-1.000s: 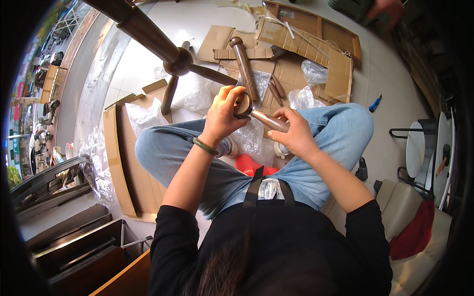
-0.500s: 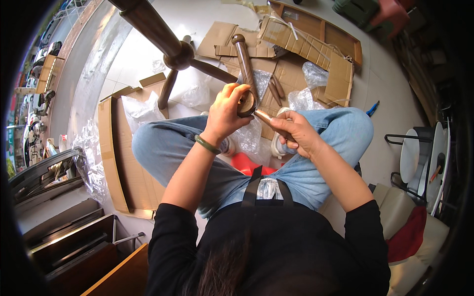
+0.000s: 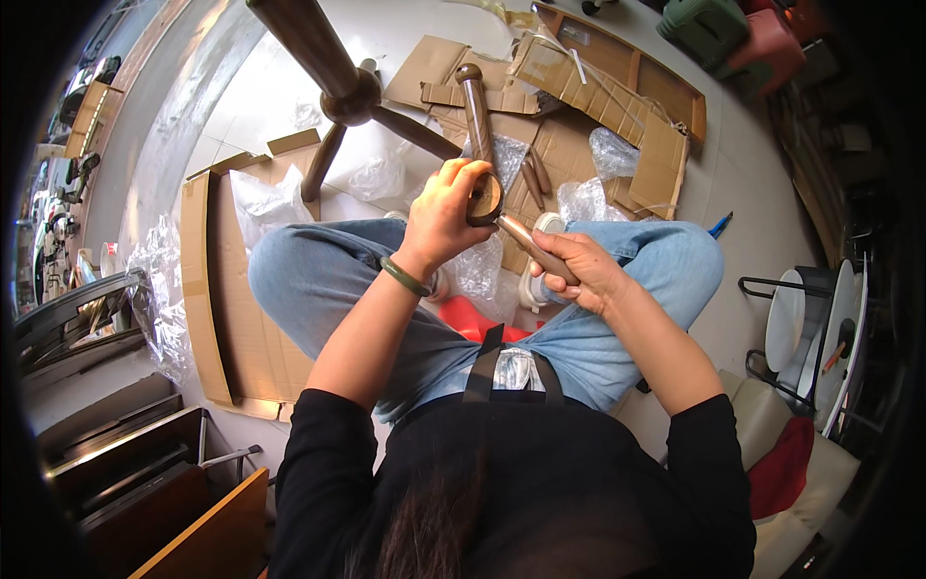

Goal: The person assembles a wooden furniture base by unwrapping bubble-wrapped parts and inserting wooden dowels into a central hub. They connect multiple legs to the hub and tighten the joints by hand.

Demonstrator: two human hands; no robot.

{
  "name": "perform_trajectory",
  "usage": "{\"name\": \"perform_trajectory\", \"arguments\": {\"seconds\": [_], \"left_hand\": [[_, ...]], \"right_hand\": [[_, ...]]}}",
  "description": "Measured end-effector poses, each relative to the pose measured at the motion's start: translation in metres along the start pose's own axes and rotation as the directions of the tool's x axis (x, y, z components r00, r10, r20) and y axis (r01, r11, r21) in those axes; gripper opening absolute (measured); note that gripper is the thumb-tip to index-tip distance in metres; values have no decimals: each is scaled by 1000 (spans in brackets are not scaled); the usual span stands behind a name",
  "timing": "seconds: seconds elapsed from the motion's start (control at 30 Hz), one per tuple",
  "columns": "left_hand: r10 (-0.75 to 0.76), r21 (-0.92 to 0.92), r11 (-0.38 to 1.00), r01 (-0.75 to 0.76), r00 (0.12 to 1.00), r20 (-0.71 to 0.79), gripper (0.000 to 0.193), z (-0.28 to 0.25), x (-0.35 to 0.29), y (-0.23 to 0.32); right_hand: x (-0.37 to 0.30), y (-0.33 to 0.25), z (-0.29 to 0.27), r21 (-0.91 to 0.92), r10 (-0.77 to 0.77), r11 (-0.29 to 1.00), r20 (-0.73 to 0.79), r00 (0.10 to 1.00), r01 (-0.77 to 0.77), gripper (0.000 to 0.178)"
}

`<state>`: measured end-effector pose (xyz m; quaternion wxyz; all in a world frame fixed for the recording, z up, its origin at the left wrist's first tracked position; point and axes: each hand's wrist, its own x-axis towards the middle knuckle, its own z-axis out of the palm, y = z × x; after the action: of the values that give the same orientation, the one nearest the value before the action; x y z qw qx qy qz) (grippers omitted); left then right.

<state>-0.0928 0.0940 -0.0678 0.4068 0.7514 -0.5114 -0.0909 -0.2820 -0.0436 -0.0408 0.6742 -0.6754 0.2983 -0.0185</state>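
My left hand (image 3: 436,214), a green bangle at its wrist, is closed around the near end of a brown wooden pole (image 3: 476,114). The round hollow end face (image 3: 485,199) of that pole points toward me, and a ball-shaped knob tops its far end. Between the fingers of my right hand (image 3: 586,272) is a tapered brown wooden peg (image 3: 529,241). Its narrow tip lies right at the lower rim of the pole's end; whether they touch I cannot tell. Two similar loose pegs (image 3: 535,176) rest on cardboard beyond my hands.
A brown wooden stand (image 3: 349,98) with splayed legs rises at the upper left. Flattened cardboard (image 3: 579,92), an open carton (image 3: 207,289) and clear plastic wrap (image 3: 617,152) surround my bent legs. A blue-handled tool (image 3: 721,225) lies on the floor at right.
My right hand has shifted slightly nearer to me, so the peg slopes more steeply and more of it shows. The left hand keeps its hold on the pole. The whole view has shifted slightly.
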Motion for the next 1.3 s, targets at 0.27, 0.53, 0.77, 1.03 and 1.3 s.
{"name": "perform_trajectory", "arguments": {"seconds": [0.27,0.53,0.77,1.03,1.3], "left_hand": [[-18,19,1000,19,999,-42,74,0,-1,1],[-34,18,999,35,999,-32,74,1,0,1],[-33,48,998,36,997,-65,75,5,0,3],[-51,20,998,53,996,-73,69,1,-1,4],[-36,34,999,39,996,-84,70,4,-2,6]], "right_hand": [[-15,-7,26,-912,-646,263,76,760,314,44],[3,-11,-4,365,380,812,263,887,-455,31],[-12,-7,22,-911,-593,267,103,799,316,36],[11,4,-6,-193,-135,972,24,991,137,36],[-13,-11,20,-892,-468,326,135,873,312,34]]}}
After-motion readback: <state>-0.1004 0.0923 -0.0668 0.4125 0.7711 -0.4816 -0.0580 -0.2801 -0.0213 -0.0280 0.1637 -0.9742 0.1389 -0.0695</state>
